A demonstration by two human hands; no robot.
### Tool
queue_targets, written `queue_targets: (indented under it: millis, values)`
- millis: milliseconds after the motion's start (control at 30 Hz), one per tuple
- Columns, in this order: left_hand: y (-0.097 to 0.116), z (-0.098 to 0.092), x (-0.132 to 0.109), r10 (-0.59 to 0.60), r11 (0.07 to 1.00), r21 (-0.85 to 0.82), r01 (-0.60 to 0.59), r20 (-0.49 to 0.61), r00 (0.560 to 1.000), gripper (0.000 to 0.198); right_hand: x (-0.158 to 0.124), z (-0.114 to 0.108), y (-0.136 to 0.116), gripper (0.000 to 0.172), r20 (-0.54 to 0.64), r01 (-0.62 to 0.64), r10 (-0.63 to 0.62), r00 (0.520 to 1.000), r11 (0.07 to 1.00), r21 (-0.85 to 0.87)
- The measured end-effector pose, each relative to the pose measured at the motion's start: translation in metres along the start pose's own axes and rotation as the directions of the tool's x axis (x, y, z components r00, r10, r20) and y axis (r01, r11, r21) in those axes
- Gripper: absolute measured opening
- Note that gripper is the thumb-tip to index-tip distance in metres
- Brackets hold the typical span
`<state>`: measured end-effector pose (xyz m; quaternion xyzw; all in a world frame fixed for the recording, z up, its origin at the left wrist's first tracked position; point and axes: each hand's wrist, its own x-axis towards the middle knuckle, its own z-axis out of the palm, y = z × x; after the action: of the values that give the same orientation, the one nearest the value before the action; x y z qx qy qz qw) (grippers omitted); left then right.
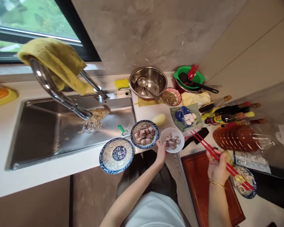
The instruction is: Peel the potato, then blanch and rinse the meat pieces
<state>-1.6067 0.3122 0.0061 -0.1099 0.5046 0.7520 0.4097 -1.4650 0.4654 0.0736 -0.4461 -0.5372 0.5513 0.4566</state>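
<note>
- Meat pieces lie in a small white bowl near the middle of the head view, just beside a patterned plate of similar meat.
- Left hand: closed on the bowl's near rim, thumb on top.
- Right hand: closed around red chopsticks; their tips stand slightly apart, right of the bowl, with no food visible between them.
- A one-sided grip could let the bowl tip and spill meat past the edge of the surface, especially if the thumb slips.
- Another plate overhangs that edge near the left forearm; a bump from the arm or body could knock it down.
- The green peeler lies at the sink edge and might slide in if nudged.
- The bowl's underside and most left fingers are hidden, so I cannot tell whether its base is supported.
- The right forearm covers part of the cutting board; the bottle labels are too small to read.
</note>
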Motion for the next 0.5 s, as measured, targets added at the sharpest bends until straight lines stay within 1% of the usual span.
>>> queue_targets:
  millis: [33,100,167,200,267,333,400,500]
  values:
    - [-0.008,0.010,0.008,0.007,0.999,0.038,-0.006,-0.023,1.000,0.041,0.002,-0.002,0.010,0.028,-0.008,0.002,-0.003,1.000,1.000,-0.030]
    - [-0.023,0.025,0.025,0.052,0.990,0.137,-0.040,-0.088,0.995,0.046,0.000,-0.002,0.031,0.030,0.026,0.052,-0.049,0.998,0.992,-0.119]
    - [-0.036,0.034,0.042,0.102,0.973,0.220,-0.070,-0.136,0.985,0.051,-0.003,0.002,0.053,0.030,0.137,0.189,-0.160,0.978,0.954,-0.232]
    - [-0.040,0.036,0.049,0.118,0.966,0.245,-0.079,-0.147,0.982,0.054,-0.004,0.005,0.064,0.029,0.222,0.279,-0.221,0.950,0.918,-0.280]
    - [-0.048,0.040,0.061,0.132,0.958,0.272,-0.087,-0.152,0.979,0.057,-0.001,0.013,0.085,0.026,0.420,0.447,-0.295,0.858,0.831,-0.331]
    - [-0.053,0.041,0.069,0.150,0.949,0.299,-0.098,-0.155,0.976,0.058,0.007,0.023,0.103,0.026,0.592,0.553,-0.293,0.751,0.770,-0.320]
    - [-0.057,0.041,0.075,0.164,0.941,0.321,-0.107,-0.157,0.974,0.059,0.019,0.034,0.118,0.027,0.699,0.599,-0.262,0.666,0.746,-0.291]
    - [-0.060,0.041,0.081,0.151,0.938,0.329,-0.105,-0.118,0.981,0.062,0.037,0.050,0.134,0.028,0.792,0.635,-0.204,0.576,0.721,-0.277]
